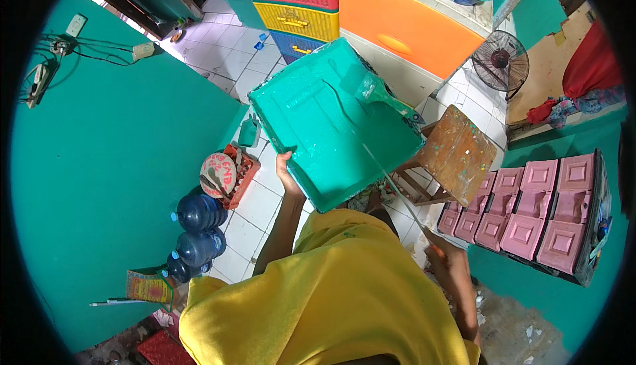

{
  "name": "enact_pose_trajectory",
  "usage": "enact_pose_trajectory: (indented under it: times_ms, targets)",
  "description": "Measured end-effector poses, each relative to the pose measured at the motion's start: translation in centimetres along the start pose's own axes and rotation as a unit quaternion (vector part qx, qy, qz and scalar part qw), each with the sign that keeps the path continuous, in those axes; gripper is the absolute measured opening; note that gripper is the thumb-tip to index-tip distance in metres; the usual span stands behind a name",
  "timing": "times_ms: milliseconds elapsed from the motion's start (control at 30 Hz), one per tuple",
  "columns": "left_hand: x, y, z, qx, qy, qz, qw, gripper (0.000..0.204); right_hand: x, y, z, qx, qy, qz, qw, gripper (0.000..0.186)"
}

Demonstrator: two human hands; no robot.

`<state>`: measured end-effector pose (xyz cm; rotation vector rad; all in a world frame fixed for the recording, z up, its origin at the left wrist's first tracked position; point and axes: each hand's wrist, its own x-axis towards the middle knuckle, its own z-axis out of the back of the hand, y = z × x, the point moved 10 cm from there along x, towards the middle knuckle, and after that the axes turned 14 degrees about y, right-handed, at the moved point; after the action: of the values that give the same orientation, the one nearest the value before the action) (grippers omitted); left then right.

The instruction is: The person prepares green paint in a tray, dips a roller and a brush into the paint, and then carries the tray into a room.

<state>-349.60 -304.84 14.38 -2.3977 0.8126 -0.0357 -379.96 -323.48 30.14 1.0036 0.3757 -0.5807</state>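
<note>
My left hand [287,174] grips the near left edge of a wide, square paint tray [301,159], its thumb over the rim. Wet green paint covers the tray's inside. From my right hand [447,259], at the lower right, a long thin metal rod [396,186] reaches up into the tray. The fingers are wrapped round its near end. Its far part is coated in green and bends in the paint, so I cannot make out what its tip is. A paint-covered brush [376,91] lies in the tray's far right part, its handle toward the right corner.
A paint-spotted wooden stool [457,150] stands right of the tray. Blue water bottles [199,212] and a red crate [244,176] line the left wall. Pink drawers [530,212] stand at right, a fan [501,60] behind. Colourful drawers [291,17] and an orange-fronted counter [404,24] are ahead.
</note>
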Motion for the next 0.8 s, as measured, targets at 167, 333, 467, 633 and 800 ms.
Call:
enact_pose_trajectory:
  times_ms: [167,333,467,633,800]
  targets:
    - [1.0,-0.8,1.4,0.000,-0.005,-0.026,1.000,0.060,-4.2,-0.3,2.2,0.010,-0.001,-0.023,1.000,0.031]
    - [1.5,-2.7,1.7,-0.004,0.007,-0.049,0.999,0.052,-6.3,-0.1,3.6,0.024,0.011,-0.075,0.997,0.030]
    - [1.3,-5.0,2.1,0.050,-0.026,-0.080,0.995,0.053,-6.8,0.2,5.0,-0.023,0.014,-0.080,0.996,0.030]
    - [0.4,-6.5,3.7,0.070,-0.067,-0.096,0.991,0.056,-6.7,1.4,6.6,0.002,0.019,-0.102,0.995,0.029]
    - [0.1,-7.3,4.5,0.065,-0.068,-0.099,0.991,0.058,-6.3,1.8,7.4,-0.045,0.035,-0.063,0.996,0.030]
